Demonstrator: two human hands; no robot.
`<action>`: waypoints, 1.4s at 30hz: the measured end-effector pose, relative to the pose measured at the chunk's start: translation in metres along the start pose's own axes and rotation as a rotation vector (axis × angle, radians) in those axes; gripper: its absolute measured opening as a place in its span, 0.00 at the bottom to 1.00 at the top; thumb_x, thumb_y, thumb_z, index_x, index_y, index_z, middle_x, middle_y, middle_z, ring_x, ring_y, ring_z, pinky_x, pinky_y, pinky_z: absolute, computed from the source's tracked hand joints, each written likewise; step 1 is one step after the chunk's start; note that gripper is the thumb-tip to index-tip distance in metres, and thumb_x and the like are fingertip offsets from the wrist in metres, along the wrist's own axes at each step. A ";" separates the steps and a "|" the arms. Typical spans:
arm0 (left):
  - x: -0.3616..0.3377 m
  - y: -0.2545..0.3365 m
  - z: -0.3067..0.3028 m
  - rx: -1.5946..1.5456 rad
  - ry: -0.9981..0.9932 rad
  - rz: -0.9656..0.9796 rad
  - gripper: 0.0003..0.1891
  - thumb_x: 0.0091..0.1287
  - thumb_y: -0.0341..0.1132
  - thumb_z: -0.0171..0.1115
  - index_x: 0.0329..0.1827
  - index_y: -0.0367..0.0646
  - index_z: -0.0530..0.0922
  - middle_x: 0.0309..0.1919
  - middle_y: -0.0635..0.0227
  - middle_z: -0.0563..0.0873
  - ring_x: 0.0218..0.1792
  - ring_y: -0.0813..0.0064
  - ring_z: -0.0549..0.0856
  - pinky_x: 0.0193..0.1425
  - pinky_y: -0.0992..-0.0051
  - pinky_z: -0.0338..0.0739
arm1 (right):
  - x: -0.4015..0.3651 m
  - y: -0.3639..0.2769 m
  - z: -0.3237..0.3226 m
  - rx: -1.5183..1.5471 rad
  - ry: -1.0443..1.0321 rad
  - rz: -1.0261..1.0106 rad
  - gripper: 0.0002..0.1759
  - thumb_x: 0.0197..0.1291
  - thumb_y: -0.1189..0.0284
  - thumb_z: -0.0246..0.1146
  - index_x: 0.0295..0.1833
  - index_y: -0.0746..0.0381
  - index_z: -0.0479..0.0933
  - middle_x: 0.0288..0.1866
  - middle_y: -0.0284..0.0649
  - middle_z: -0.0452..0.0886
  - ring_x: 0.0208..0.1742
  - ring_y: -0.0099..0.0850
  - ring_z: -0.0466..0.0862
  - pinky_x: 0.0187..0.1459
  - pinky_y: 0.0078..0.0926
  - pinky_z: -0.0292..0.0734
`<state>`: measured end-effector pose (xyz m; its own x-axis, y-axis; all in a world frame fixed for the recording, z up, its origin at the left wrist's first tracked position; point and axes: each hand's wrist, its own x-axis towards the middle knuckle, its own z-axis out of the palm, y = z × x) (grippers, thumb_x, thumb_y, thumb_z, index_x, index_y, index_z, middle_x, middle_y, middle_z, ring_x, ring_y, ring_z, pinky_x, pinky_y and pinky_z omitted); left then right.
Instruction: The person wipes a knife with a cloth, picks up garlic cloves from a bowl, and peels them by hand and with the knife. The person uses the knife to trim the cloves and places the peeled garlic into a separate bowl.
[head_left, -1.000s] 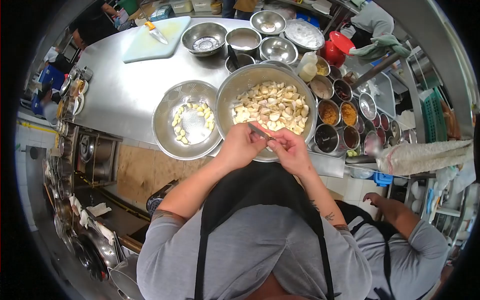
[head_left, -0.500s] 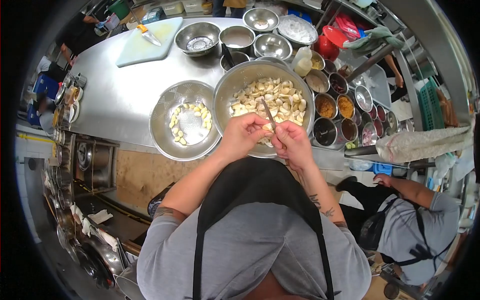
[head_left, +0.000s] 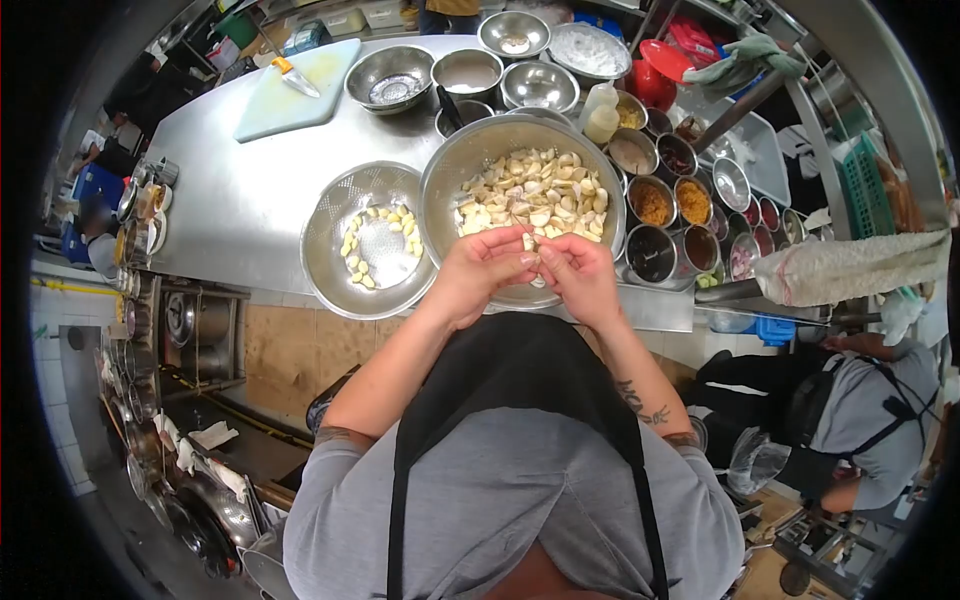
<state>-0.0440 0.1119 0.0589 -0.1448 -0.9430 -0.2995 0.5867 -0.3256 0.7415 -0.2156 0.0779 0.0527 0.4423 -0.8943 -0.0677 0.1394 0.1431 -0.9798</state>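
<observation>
Both of my hands meet over the near edge of a large steel bowl (head_left: 432, 215) heaped with garlic cloves (head_left: 540, 190), many with skin on. The fingers of my left hand (head_left: 487, 272) pinch a garlic clove (head_left: 530, 243). My right hand (head_left: 578, 275) is closed, its thumb and fingertips against the same clove. The small knife seen in that hand a moment ago is mostly hidden now, only a thin edge perhaps showing above the fingers. To the left, a perforated steel bowl (head_left: 335, 220) has peeled cloves (head_left: 385, 222) scattered on its bottom.
A white cutting board (head_left: 270, 115) with an orange-handled knife (head_left: 295, 76) lies at the back left. Steel bowls (head_left: 390, 78) line the back. Containers of sauces and seasonings (head_left: 652, 203) crowd the right, beside a towel-wrapped bar (head_left: 850, 262). A co-worker (head_left: 870, 400) bends at right.
The knife blade, earlier pointing up between my hands, has dropped mostly out of sight. My fingertips have come closer together on the clove. The co-worker at right has bent away.
</observation>
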 end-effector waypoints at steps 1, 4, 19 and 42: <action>0.001 -0.001 -0.001 0.036 -0.010 0.015 0.15 0.67 0.25 0.64 0.56 0.32 0.77 0.43 0.61 0.87 0.39 0.78 0.85 0.46 0.79 0.82 | -0.001 -0.002 -0.001 -0.020 -0.021 0.019 0.06 0.68 0.74 0.61 0.44 0.65 0.81 0.26 0.29 0.78 0.25 0.13 0.72 0.24 0.11 0.63; 0.004 -0.003 -0.010 0.153 -0.049 0.053 0.14 0.66 0.23 0.63 0.55 0.33 0.78 0.43 0.62 0.86 0.39 0.79 0.85 0.46 0.78 0.82 | -0.002 -0.008 -0.007 0.046 -0.086 0.130 0.07 0.69 0.73 0.61 0.43 0.65 0.81 0.25 0.29 0.77 0.24 0.13 0.71 0.23 0.11 0.62; 0.005 -0.001 -0.015 0.100 -0.137 -0.059 0.17 0.67 0.22 0.60 0.59 0.38 0.73 0.51 0.55 0.85 0.46 0.71 0.87 0.46 0.77 0.83 | 0.007 -0.016 -0.021 0.198 0.018 0.241 0.10 0.71 0.69 0.58 0.47 0.65 0.78 0.23 0.28 0.75 0.20 0.13 0.69 0.22 0.12 0.62; 0.012 -0.021 -0.008 -0.205 -0.029 0.024 0.10 0.69 0.23 0.59 0.51 0.41 0.76 0.46 0.65 0.84 0.49 0.73 0.84 0.57 0.72 0.81 | -0.017 -0.014 -0.002 -0.268 -0.025 0.031 0.26 0.70 0.75 0.57 0.72 0.62 0.66 0.30 0.29 0.77 0.28 0.15 0.72 0.31 0.15 0.70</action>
<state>-0.0520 0.1080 0.0347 -0.1503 -0.9529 -0.2636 0.7394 -0.2853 0.6098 -0.2271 0.0903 0.0667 0.4650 -0.8800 -0.0967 -0.1128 0.0495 -0.9924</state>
